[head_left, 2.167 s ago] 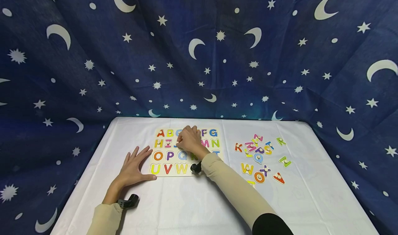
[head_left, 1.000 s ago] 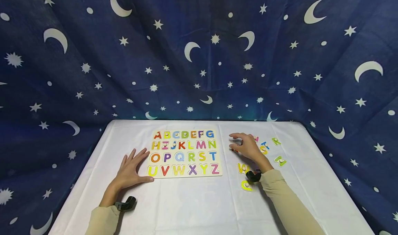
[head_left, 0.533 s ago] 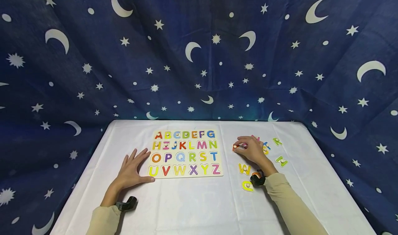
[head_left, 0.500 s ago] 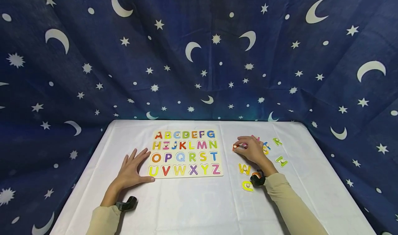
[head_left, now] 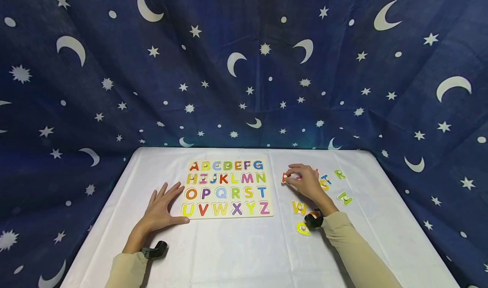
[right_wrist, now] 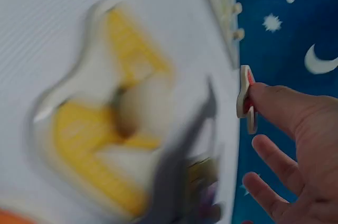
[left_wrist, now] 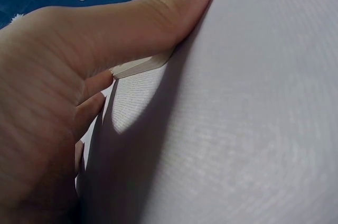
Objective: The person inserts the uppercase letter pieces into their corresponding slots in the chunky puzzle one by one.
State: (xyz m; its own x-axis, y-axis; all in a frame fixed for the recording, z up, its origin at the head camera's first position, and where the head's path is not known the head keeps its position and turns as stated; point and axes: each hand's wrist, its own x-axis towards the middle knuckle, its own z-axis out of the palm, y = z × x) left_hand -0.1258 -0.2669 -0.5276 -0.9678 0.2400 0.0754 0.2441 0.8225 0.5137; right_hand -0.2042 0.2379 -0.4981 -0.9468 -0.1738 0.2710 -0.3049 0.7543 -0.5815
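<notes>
A wooden alphabet board [head_left: 228,188] with coloured letters A to Z lies on the white table [head_left: 236,254]. My left hand [head_left: 164,202] rests flat and spread on the cloth at the board's lower left corner. In the left wrist view its thumb [left_wrist: 158,18] touches the board edge [left_wrist: 141,66]. My right hand [head_left: 294,177] is over the loose letters to the right of the board. It pinches a red letter piece [head_left: 284,178]. The right wrist view shows this piece [right_wrist: 245,100] tilted on edge at the fingertips [right_wrist: 264,97], off the cloth.
Loose letters lie right of the board: a yellow W [head_left: 299,207], a yellow round letter [head_left: 303,228], a green R [head_left: 339,174], a green M [head_left: 345,198], a blue T [head_left: 326,179]. Dark star-and-moon cloth [head_left: 244,67] hangs behind and beside the table.
My right hand left the board, crossed to the loose letters, took hold of the red piece and lifted it slightly to the left. The left hand stayed still.
</notes>
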